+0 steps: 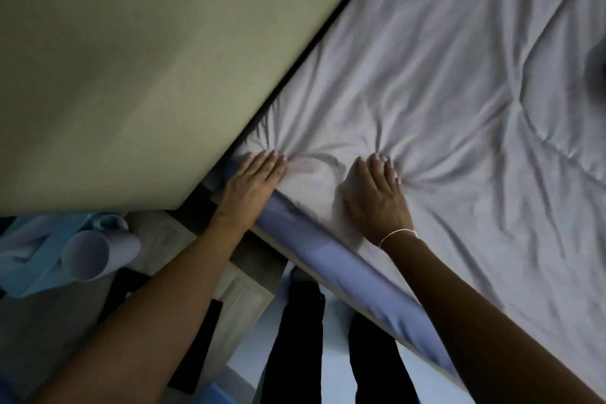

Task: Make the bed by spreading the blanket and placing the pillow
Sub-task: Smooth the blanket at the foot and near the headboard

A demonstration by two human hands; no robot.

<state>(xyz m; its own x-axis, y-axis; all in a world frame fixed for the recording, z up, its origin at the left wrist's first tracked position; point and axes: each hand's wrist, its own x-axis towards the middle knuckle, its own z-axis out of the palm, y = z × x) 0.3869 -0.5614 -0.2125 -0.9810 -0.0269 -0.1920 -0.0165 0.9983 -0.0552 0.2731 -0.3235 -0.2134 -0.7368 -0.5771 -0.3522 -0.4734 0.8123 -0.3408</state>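
Nearest the camera, 2 bare forearms reach up from the bottom edge. Beyond them, the left hand (pixel 254 182) and right hand (pixel 377 200) press palm-down on the pale grey blanket (pixel 442 92), fingers held together, fingertips dug into radiating creases. Farther off, the blanket covers the bed beside a beige wall (pixel 131 59).

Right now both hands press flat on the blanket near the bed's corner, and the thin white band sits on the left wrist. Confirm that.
Not quite. The thin white band sits on the right wrist, not the left, as the head view shows. The rest holds: the left hand and the right hand both press on the blanket near the bed's corner, with creases fanning out from the fingertips.
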